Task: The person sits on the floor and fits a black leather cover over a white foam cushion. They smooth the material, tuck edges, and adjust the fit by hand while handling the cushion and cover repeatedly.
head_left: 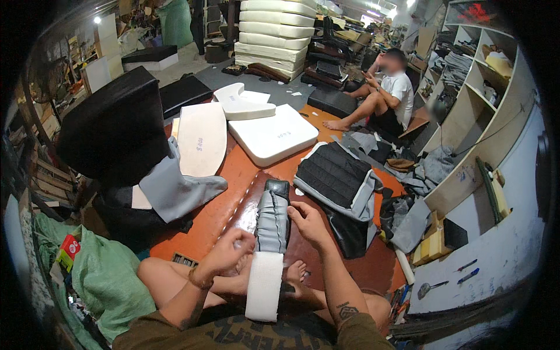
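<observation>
In front of me lies a long white foam pad (265, 286), its near end bare and close to my body. A grey cover (272, 221) with dark seams and a black far end (277, 186) sits around the far part of the pad, its sides wrinkled. My right hand (312, 224) is at the cover's right edge, thumb and fingertips drawn together on it. Left of the cover, my left hand (232, 248) is raised with curled fingers, somewhat blurred; whatever is between them, if anything, is hidden.
A black quilted cover with grey edging (335, 175) lies to the right. White foam cushions (274, 135), a beige curved panel (200, 140) and a large black cushion (114, 125) lie beyond. A person (396, 87) sits at the far right by shelves (466, 76); a green sack (105, 280) is left.
</observation>
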The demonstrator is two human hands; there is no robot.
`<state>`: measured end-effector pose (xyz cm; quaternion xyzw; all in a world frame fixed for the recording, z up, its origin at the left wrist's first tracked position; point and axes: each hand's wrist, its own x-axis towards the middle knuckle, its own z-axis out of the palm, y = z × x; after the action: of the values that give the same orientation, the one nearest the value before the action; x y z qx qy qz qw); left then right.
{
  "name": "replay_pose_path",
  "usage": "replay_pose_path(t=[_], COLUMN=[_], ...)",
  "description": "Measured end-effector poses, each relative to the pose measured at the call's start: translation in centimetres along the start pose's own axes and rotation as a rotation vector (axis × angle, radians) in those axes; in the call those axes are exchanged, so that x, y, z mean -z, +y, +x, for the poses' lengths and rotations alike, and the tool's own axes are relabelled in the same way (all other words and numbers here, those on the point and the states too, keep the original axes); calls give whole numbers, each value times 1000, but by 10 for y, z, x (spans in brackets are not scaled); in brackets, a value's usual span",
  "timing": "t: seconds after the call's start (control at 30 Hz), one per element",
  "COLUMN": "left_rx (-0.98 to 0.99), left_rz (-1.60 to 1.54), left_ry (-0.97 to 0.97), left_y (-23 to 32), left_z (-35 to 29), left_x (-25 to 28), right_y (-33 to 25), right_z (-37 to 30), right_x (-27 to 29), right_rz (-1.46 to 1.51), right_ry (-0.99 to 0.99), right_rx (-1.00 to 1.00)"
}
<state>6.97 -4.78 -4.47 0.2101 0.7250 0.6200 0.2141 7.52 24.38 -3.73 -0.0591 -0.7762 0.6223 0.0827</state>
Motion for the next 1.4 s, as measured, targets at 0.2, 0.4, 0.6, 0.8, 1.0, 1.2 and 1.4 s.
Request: replay_pose_path(t=[0.2,0.4,0.6,0.8,1.0,1.2,1.4], left_rx=[-95,-58,-32,25,-466,-638,-554], left_rz=[-311,-226,-482,-333,302,488,572], left_ry=[148,373,253,169,65,-286,-275], left_y=[-20,-21,-30,13,53,34,39], left_z=[76,65,62,30,-35,-124,-144], left_x=[4,-8,-1,3,-2,-17,-25], right_y=[-15,-20,-16,-48,-61,-40,-27], right_z=[-5,-6,-5,-38,-114,-214,-236], right_x=[-34,-43,-48,-34,-22,-22,-32], right_rz=[-13,61,188,-180,-473,-440,-425], right_ry=[-38,-39,-231,-253,-333,-490,-439], right_rx=[50,-1,-28,133,448,570,482])
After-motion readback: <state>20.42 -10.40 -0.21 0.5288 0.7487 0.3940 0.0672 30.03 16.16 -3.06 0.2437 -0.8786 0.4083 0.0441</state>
